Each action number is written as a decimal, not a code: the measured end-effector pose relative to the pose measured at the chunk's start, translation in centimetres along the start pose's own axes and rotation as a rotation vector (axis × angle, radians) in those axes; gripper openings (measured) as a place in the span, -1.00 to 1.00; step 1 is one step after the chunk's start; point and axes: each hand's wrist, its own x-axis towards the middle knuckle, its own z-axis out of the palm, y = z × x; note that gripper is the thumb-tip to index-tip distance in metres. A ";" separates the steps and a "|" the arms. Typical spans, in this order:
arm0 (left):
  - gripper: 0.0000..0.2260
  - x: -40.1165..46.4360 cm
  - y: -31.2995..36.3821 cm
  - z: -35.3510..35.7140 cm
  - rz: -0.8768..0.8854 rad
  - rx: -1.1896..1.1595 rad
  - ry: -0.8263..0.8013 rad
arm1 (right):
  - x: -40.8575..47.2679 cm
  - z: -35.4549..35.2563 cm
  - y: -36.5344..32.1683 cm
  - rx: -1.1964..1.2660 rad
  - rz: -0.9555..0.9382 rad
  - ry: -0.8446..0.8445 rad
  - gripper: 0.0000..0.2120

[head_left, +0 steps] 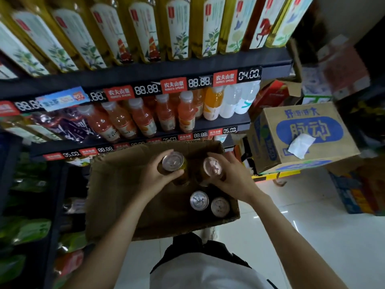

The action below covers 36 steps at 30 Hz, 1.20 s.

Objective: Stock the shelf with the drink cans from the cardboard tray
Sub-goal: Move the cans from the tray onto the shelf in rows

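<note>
**Both hands on cans, mid-pick from tray**

Gripping one can each: left hand (155, 176) has its fingers curled round the gold-sided can (173, 162), thumb across the near side, lid facing up. Right hand (233, 174) wraps the second can (212, 166) from the right, fingers over the far side; this can is blurred, so whether it's lifted clear of the tray floor or only tipped is hard to say. The 2 cans sit just beside each other at the far end of the cardboard tray (116, 190). Two more cans (199, 200) stand upright near the tray's right-near corner, untouched; rest of the tray floor shows bare cardboard.

Step in hand, as I read it: picking a pair out for the shelf (145, 75). Next move calls for lifting both straight up over the tray wall, then finding a free slot. Upper shelves w/ bottles (185, 113) look full, so the gap is prob. lower or left, where the view is dark.
</note>
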 end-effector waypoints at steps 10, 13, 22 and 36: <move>-0.64 -0.9 10.8 -5.6 0.006 -0.509 0.202 | 3.5 -5.7 -6.0 1.297 0.207 0.086 -0.55; -0.61 -1.8 14.0 -6.9 0.085 -0.459 0.248 | 4.2 -8.1 -7.7 1.272 0.140 0.101 -0.54; -0.83 -2.7 27.0 -12.2 0.550 -0.302 0.409 | 6.2 -20.8 -15.0 1.244 -0.209 0.104 -0.58; -0.54 3.7 42.3 -16.9 0.897 0.047 0.774 | 13.0 -35.3 -22.9 1.135 -0.562 0.502 -0.79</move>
